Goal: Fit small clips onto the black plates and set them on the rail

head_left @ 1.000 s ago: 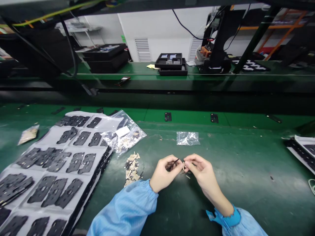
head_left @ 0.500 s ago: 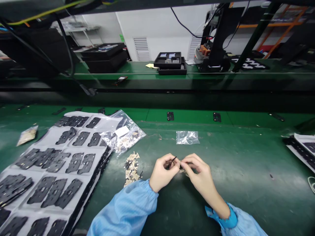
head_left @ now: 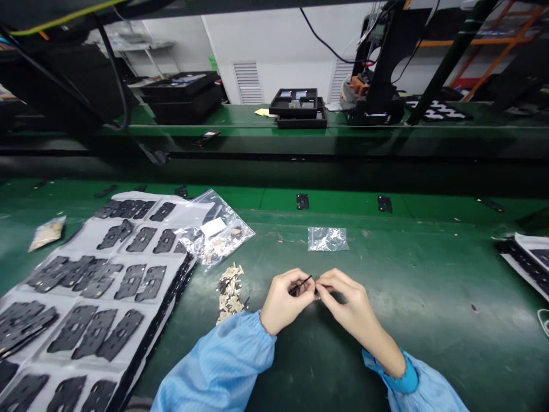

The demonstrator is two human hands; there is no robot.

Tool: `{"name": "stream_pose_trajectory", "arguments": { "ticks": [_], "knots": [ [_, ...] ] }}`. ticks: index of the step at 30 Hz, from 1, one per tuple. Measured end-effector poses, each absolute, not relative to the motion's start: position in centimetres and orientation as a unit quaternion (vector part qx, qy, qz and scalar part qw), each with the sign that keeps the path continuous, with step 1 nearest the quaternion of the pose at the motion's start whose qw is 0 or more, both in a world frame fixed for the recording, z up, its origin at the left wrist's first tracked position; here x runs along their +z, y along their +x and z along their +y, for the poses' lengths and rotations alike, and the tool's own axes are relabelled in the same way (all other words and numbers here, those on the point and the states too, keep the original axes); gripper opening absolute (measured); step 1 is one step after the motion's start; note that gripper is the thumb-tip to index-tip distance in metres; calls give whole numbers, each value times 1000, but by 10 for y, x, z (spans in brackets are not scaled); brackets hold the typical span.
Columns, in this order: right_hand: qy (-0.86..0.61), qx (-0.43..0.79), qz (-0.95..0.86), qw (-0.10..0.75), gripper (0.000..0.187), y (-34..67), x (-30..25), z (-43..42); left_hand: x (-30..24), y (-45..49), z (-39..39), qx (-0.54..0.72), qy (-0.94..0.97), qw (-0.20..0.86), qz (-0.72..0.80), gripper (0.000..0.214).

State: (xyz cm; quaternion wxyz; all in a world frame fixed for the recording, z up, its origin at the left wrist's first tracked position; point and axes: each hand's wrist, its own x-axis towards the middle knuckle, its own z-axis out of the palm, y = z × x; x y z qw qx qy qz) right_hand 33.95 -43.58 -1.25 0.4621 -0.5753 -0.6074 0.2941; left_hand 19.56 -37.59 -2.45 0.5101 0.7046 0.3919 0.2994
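Observation:
My left hand [head_left: 288, 300] is closed around a thin black plate-like part [head_left: 301, 284], seen nearly edge-on between thumb and fingers. Thumb and index finger of my right hand [head_left: 345, 297] are pinched together against the near end of that part, their tips meeting the left fingertips. Whatever the right fingertips hold is too small and covered to make out. Under the hands, a few pale bits [head_left: 317, 297] show on the table. To the left lies a loose pile of small beige and black pieces [head_left: 230, 293].
Black plates lie in rows on a pale compartmented sheet [head_left: 68, 300] at left. A clear bag of small pieces [head_left: 221, 240] overlaps its corner. A small clear bag [head_left: 328, 239] lies ahead of my hands. Black parts [head_left: 302, 201] sit on the green strip behind; stacked black trays [head_left: 294, 109] stand beyond.
My hands stay joined at nearly the same spot, with the right fingertips shifted slightly. The black parts on the green strip have moved a little to the right.

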Motion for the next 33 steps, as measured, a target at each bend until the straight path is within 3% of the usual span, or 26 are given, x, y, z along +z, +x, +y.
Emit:
{"name": "stream_pose_trajectory", "arguments": {
  "ticks": [8, 11, 16, 18, 23, 27, 33],
  "knots": [
    [-609, 345, -509, 501, 15, 347, -23, -433, -23, 197, -371, 307, 650, 566, 403, 5],
    [-625, 305, -574, 433, 16, 353, -23, -432, -24, 197, -366, 309, 609, 607, 407, 8],
    [-595, 245, -688, 335, 48, 362, -20, -433, -24, 197, -363, 308, 582, 637, 402, 8],
    [-614, 235, -677, 329, 43, 363, -20, -433, -22, 198, -363, 301, 580, 640, 404, 8],
    [-603, 378, -548, 440, 16, 357, -22, -430, -20, 199, -366, 286, 581, 652, 395, 10],
    [-553, 503, -453, 486, 14, 351, -24, -428, -25, 200, -369, 279, 600, 655, 365, 9],
    [-576, 509, -388, 509, 17, 349, -27, -429, -27, 199, -371, 331, 681, 538, 371, 10]
  ]
}}
